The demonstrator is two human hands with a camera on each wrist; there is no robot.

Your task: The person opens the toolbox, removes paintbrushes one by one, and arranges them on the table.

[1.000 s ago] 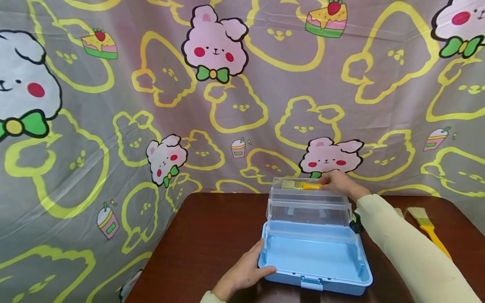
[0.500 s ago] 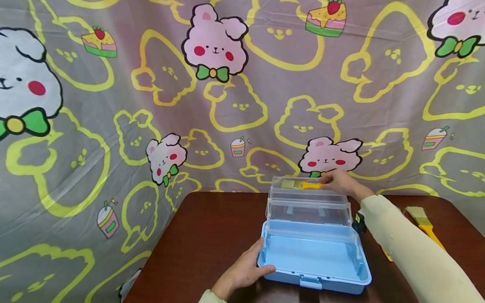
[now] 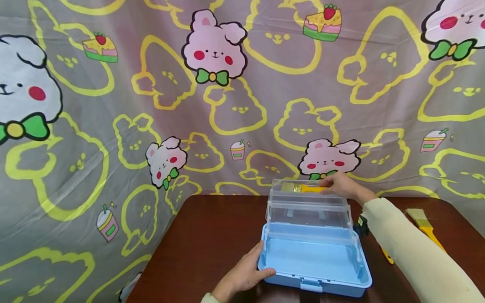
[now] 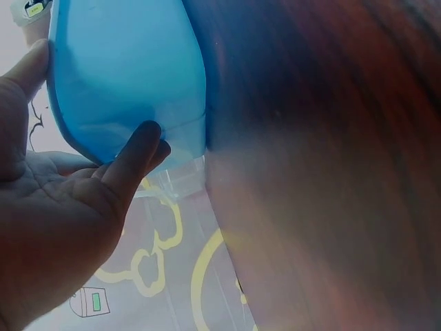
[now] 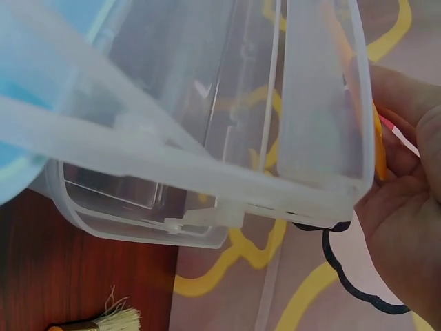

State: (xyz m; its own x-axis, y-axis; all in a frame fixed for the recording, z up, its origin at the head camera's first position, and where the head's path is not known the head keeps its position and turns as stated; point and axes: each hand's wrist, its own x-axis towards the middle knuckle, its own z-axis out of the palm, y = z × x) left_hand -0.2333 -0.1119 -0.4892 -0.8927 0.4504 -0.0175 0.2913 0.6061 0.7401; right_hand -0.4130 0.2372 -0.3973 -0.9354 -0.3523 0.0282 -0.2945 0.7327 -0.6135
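Observation:
A pale blue toolbox [image 3: 314, 257] stands open on the table, its clear tiered trays [image 3: 309, 212] raised at the back. My left hand [image 3: 244, 270] grips its left front corner; in the left wrist view the thumb and fingers lie on opposite sides of the blue wall [image 4: 131, 69]. At the top tray, my right hand [image 3: 343, 186] pinches the yellow handle of a paintbrush [image 3: 312, 189], bristles pointing left. In the right wrist view the yellow handle [image 5: 380, 148] runs along the tray's far wall, partly hidden by fingers. The blue bottom compartment holds nothing visible.
Another paintbrush [image 3: 425, 228] lies on the dark wood table [image 3: 205, 236] at the right. A further yellow handle [image 3: 388, 256] shows beside the right sleeve, the rest covered. A patterned curtain [image 3: 239, 87] hangs directly behind the table and toolbox.
My right forearm has shifted slightly right, uncovering a yellow handle end and hiding some bristles. The brush at the top tray has barely moved; a little more of its handle shows. The left hand stays put.

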